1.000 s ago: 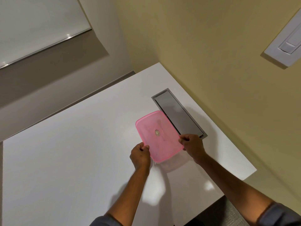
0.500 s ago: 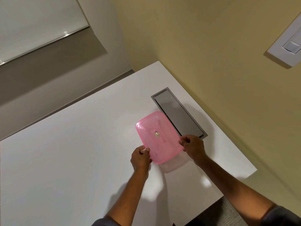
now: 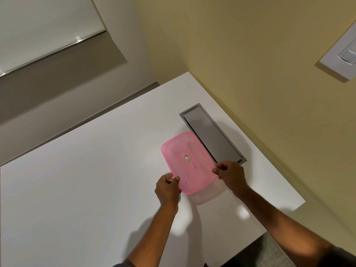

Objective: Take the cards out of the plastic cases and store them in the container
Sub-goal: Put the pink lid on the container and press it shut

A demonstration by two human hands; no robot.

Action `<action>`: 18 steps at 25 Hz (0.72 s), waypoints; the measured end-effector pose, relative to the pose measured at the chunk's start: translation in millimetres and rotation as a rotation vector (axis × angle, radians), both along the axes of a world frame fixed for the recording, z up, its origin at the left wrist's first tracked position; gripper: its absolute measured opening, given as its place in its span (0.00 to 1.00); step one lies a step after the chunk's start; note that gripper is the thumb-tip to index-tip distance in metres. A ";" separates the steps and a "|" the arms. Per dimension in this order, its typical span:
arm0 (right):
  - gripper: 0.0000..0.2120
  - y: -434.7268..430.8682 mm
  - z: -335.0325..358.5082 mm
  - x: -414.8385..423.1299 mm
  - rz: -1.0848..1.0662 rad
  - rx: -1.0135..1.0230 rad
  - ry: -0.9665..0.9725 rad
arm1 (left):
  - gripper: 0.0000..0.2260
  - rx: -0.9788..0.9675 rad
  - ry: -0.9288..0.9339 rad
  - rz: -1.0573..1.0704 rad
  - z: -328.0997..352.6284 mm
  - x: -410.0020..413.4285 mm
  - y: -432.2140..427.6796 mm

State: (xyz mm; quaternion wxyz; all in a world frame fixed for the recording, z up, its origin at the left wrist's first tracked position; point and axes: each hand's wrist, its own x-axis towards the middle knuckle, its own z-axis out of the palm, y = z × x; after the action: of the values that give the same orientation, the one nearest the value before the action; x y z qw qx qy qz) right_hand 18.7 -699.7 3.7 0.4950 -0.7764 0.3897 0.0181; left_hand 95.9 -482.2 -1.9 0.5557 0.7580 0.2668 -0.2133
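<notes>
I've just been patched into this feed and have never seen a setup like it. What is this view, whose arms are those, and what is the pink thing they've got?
There is no machine here: a person works with two bare hands, and the single picture comes from a wide-angle camera worn on the head, looking forward and down. That explains the tilted room and the arms entering from the bottom edge.

The surface is a white table set against a yellowish wall. A grey metal hatch is built into the tabletop.

The left hand and the right hand each pinch one edge of a translucent pink lid. Below its near end a clear container shows faintly; whether the lid is seated or partly lifted is hard to tell.

No cards or plastic cases are in view.
</notes>
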 end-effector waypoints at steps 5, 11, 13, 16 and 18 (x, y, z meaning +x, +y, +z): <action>0.09 -4.2 -2.3 3.3 -0.059 0.091 0.016 | 0.08 -0.012 0.016 -0.012 0.0 -0.4 -1.1; 0.03 -9.9 -5.0 1.5 -0.059 0.171 0.063 | 0.04 -0.029 0.113 0.010 1.3 4.0 0.5; 0.01 -11.5 -4.9 0.9 -0.043 0.169 0.071 | 0.04 -0.046 0.124 0.009 0.8 5.0 0.8; 0.02 -12.7 -4.2 3.8 0.004 0.146 0.094 | 0.06 -0.022 0.094 -0.018 -1.4 5.2 1.8; 0.05 -13.2 -3.4 7.4 0.022 0.157 0.096 | 0.06 -0.012 0.087 -0.039 -2.8 4.7 2.2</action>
State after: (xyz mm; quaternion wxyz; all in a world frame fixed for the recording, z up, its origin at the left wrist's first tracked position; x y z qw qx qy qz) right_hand 26.1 -713.0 0.3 0.5348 -0.7376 0.4020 0.0911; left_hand 100.6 -480.0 -4.7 0.5439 0.7496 0.2748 -0.2586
